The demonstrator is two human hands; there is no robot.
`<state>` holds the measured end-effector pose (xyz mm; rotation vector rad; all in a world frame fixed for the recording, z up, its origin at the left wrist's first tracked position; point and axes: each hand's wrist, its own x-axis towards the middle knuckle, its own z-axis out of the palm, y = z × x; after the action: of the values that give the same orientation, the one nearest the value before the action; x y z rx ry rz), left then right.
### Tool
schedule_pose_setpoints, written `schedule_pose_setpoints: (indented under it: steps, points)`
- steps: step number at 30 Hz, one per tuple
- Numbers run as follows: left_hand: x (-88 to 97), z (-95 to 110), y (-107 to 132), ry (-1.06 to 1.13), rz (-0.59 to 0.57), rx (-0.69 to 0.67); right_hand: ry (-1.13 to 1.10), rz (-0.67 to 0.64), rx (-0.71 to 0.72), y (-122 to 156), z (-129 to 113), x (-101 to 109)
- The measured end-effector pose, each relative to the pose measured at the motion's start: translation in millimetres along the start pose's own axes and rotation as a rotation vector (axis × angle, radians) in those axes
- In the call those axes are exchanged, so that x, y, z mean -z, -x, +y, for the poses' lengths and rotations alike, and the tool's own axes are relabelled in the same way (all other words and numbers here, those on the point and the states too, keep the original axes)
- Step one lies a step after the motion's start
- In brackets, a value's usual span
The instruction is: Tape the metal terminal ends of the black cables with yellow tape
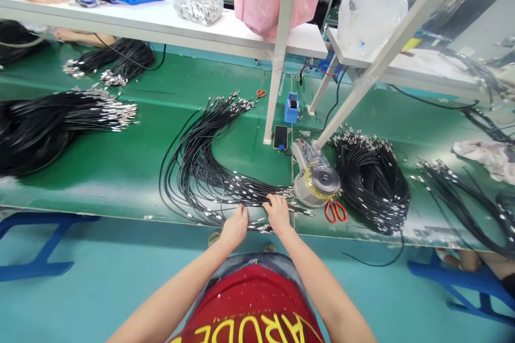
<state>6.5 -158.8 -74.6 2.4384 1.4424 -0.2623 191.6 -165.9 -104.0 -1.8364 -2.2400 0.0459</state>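
Head view: black cable bundle (201,153), curved, on green surface (140,171). Right hand (278,214): grip grasping the bundle near its right end. Left hand (235,225): at the bundle's near edge; cannot tell whether grip holds it. Red-handled scissors (330,215): right of bundle.

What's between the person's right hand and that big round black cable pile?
In the head view, cable ends poke past the right hand; then come a grey round-topped machine and red-handled scissors, before the cable pile.
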Motion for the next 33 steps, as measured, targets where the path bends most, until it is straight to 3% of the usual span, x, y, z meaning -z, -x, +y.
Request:
schedule_pose_setpoints:
  steps: [10, 15, 21, 26, 29, 31, 33]
  points:
    - [1.3, -2.6, 5.8, 0.012, -0.001, 0.033, -0.130, -0.012, -0.095, -0.3, 5.5, -1.1]
    - [6.8, -6.8, 5.5, 0.062, -0.087, -0.013, -0.198, -0.056, -0.132, -6.2, 4.4, 7.8]
    - [19.3, -10.6, 10.9, 0.161, -0.137, -0.174, -0.344, -0.159, -0.176, -12.0, -10.0, 41.7]
    - [40.0, -4.3, 5.1, 0.225, -0.136, -0.226, -0.551, -0.362, -0.125, -7.0, -17.1, 73.5]
    - [55.4, -3.4, 3.8, 0.278, -0.123, -0.328, -0.739, -0.435, -0.194, -4.2, -14.9, 87.6]
    - [66.3, -6.1, 3.9, 0.268, -0.152, -0.361, -0.969, -0.396, -0.326, -1.9, -13.7, 97.0]
    - [76.4, -10.6, 3.5, 0.263, -0.158, -0.359, -1.169, -0.241, -0.482, 1.2, -15.4, 107.4]
